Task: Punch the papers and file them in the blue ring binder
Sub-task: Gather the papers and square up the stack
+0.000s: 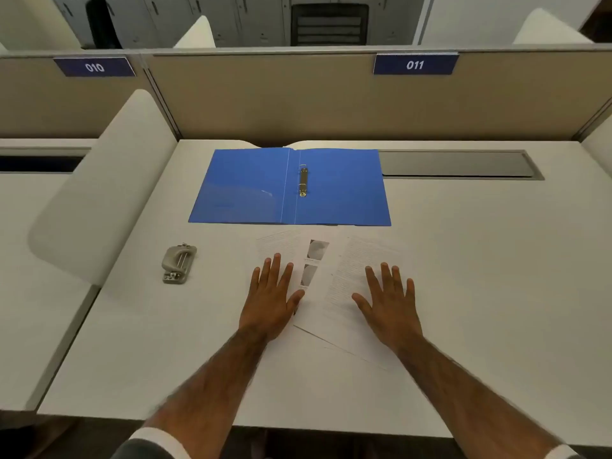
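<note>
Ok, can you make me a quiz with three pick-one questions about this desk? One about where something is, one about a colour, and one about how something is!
1. Where is the hole punch?
A. Inside the binder
B. On the desk, beside the left hand
C. Under the right hand

2. What colour is the ring binder?
A. Red
B. Green
C. Blue

3. How is the binder lying?
A. Open flat
B. Closed
C. Standing upright

Answers: 1 B, it sits alone left of the papers. 2 C, both covers are blue. 3 A, its rings show.
</note>
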Demonstrator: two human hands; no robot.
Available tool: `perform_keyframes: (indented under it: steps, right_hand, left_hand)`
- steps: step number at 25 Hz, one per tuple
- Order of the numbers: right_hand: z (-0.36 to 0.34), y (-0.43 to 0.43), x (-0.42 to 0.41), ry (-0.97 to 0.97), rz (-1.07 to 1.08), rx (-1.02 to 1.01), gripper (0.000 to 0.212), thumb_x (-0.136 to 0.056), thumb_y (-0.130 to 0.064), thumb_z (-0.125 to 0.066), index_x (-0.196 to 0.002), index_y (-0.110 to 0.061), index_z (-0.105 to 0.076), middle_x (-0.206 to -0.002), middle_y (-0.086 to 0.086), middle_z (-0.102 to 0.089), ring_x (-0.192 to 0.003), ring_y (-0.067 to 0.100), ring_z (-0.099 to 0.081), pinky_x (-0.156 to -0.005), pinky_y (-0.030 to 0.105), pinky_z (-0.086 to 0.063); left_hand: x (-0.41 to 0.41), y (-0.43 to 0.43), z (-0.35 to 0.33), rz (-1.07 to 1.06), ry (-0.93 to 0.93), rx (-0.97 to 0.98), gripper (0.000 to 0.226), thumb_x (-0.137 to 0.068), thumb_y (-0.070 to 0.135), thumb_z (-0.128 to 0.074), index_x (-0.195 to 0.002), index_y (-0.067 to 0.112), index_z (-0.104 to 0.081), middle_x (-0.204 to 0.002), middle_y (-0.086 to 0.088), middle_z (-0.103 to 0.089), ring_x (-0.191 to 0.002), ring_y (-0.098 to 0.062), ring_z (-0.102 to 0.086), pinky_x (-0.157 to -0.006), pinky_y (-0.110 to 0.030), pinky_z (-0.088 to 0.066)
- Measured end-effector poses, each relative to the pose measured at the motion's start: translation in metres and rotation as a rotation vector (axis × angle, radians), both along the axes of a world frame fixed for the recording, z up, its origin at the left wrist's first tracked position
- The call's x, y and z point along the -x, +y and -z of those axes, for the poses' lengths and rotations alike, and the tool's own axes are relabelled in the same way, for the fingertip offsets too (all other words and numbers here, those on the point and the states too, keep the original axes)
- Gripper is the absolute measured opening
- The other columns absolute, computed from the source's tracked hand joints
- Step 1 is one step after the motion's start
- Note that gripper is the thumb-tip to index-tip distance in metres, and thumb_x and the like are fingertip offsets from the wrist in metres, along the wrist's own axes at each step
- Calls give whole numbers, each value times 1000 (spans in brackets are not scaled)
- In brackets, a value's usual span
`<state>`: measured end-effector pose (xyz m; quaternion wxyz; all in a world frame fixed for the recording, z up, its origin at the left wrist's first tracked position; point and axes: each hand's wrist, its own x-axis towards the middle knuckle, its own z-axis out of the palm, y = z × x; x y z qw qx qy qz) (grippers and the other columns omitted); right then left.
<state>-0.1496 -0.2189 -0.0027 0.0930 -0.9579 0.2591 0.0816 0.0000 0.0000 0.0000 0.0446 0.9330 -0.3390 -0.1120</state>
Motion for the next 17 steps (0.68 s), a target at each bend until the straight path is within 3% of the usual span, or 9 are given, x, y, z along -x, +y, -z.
perform_keyframes:
  steps: [11,17]
  right_hand:
    - [25,-2,10,33,-21,19,86,-85,-77,8,-156,-30,10,-165,6,16,-152,31,13,-121,57,4]
    - [29,-1,13,21,-21,41,85,-86,-77,6,-156,-29,9,-165,6,18,-152,30,14,-121,57,1]
  left_hand:
    - [7,0,15,22,16,-21,89,-80,76,16,-154,28,15,-160,1,29,-148,-21,25,-122,-47,9]
    - [11,-46,7,149,-9,40,78,-90,73,-4,-155,33,10,-161,4,26,-148,-21,24,-121,-48,10]
